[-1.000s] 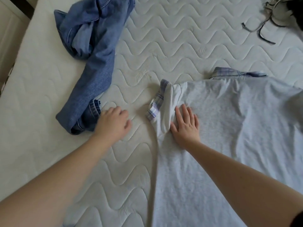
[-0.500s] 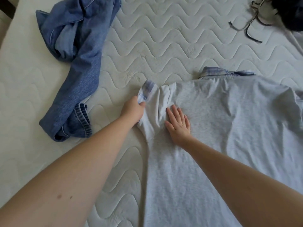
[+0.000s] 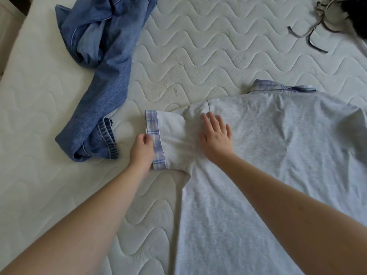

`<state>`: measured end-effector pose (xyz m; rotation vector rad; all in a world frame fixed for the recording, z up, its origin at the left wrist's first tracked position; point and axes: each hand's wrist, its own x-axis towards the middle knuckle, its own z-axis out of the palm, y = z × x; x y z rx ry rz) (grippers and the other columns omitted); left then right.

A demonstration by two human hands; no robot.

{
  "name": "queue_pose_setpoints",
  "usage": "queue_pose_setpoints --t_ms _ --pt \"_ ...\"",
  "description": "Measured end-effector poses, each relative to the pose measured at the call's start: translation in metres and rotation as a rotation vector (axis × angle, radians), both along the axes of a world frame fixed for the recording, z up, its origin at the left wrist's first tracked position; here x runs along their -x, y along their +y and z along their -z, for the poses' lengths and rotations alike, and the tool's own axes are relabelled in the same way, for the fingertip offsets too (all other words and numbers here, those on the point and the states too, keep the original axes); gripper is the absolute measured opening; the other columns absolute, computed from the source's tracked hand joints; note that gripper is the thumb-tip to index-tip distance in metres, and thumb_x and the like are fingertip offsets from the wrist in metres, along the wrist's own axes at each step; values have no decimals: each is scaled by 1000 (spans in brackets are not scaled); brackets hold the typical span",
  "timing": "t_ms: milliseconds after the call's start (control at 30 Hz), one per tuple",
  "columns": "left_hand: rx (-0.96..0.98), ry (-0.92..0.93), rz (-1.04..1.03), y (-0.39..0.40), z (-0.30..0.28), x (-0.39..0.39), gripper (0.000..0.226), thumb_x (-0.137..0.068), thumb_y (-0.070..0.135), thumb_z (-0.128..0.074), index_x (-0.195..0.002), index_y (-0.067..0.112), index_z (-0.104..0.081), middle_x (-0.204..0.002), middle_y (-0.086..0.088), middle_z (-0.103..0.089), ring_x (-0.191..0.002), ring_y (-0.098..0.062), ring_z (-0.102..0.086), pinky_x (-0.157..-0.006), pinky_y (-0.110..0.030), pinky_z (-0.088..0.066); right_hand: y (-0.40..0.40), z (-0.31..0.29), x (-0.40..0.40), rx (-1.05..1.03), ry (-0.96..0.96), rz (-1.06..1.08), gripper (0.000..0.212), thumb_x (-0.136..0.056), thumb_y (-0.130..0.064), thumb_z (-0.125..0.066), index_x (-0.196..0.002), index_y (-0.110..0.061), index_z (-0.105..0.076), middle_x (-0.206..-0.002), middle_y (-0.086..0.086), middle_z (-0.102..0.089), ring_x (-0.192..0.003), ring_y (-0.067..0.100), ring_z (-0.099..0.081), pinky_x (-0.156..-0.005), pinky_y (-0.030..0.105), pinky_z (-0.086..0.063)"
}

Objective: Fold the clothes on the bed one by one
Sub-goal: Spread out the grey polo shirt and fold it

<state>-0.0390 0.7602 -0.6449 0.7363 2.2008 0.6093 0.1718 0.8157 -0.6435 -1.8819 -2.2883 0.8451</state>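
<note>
The plaid-cuffed short sleeve (image 3: 168, 139) has been drawn out flat to the left since the earlier frame; the left hand (image 3: 142, 150) pinches its cuff, the right hand (image 3: 216, 135) presses spread on the light grey cotton T-shirt (image 3: 278, 155) lying back-up on the white quilted mattress (image 3: 198, 56); no fold made yet, and the crumpled blue denim jeans (image 3: 105, 66) wait untouched.

1. I see a white quilted mattress (image 3: 208, 46) with a wavy stitch pattern.
2. Beige furniture edge (image 3: 8, 22) sits beyond the mattress, top left; I can't tell what it is.

Sleeve (image 3: 172, 141) now spread flat leftward, left hand (image 3: 142, 149) newly pinching its plaid cuff (image 3: 155, 139).
</note>
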Motion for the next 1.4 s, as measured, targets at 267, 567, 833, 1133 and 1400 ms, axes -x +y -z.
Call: queue_pose_setpoints --t_ms 267,567,833,1133,1400 --pt "3 -418 48 -33 -6 0 19 -81 20 -78 -96 24 -65 -94 1 -74 -88 -20 -71 -71 -36 -60 32 -7 52 -94 -30 -242 56 -105 -25 -32 -157 -25 -12 -164 -3 -13 -152 21 2 -120 41 8" --pt "-232 -43 -32 -43 -10 -4 37 -90 16 -63 -124 18 -49 -105 3 -62 -92 -15 -61 -77 -25 -46 21 -6 88 -147 -63 -349 54 -101 -36 -46 -151 -25 -31 -162 1 -21 -150 24 -10 -121 46 -1" --pt "-120 196 549 49 -2 58 45 -90 5 -57 -129 28 -56 -125 0 -49 -102 -13 -54 -92 -20 -36 -62 -20 64 -94 -27 -315 49 -92 -44 -58 -133 -18 -54 -123 4 -58 -114 28 -51 -98 39 -35" --pt "-395 335 611 58 -15 71 28 -80 -7 -54 -88 18 -65 -87 3 -67 -77 -15 -60 -71 -31 -49 -84 -12 72 -325 18 -367 22 -65 -11 -85 -69 -17 -64 -68 -1 -58 -62 21 -55 -59 34 -48" --pt "-411 313 594 42 -12 81 39 -85 -15 -44 -93 8 -75 -97 -10 -69 -87 -22 -64 -79 -17 -41 -99 -11 67 -288 143 -342 6 -85 -20 -70 -91 -19 -73 -90 -1 -68 -84 25 -64 -73 38 -50"
